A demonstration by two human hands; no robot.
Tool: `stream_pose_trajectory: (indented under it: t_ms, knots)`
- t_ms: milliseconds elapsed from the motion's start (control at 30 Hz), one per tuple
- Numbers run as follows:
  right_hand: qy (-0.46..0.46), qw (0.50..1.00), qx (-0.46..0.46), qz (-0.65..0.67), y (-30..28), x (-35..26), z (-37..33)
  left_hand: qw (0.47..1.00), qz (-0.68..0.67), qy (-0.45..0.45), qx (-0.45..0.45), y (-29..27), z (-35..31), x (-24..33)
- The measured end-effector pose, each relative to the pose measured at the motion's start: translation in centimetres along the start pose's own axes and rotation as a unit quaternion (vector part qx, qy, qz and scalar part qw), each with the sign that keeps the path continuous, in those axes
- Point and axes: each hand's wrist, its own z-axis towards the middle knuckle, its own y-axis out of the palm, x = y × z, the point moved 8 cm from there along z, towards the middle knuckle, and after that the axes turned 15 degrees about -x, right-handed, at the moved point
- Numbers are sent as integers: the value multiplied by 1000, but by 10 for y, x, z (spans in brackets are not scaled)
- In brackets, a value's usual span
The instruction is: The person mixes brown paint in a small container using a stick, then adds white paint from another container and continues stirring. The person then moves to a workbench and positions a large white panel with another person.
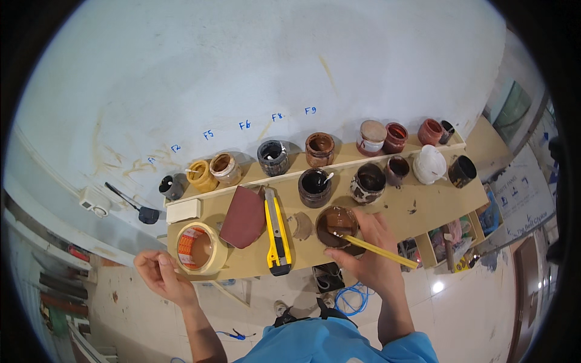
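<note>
Cupping a jar of brown paint [330,216] at the near edge of the bench [396,212], the right hand [376,267] grasps its right side; a yellow stick [384,251] slants out. The left hand [162,275] curls loosely, nothing visible in it, near one masking-tape roll [218,251]. Beyond lie one utility knife [278,239] and one maroon sheet [243,218]. Five more containers [315,189] stand before a wooden strip [289,177], nine behind it, against a smudged white wall [242,72].
</note>
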Motion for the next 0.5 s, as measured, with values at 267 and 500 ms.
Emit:
stream_pose_trajectory:
  t_ms: [267,500]
  knots:
    - [-38,998,10,-39,1,1,9,922,104,-36,-372,162,98,62]
    - [-37,999,17,-26,1,6,5,789,335,66,-510,305,128,40]
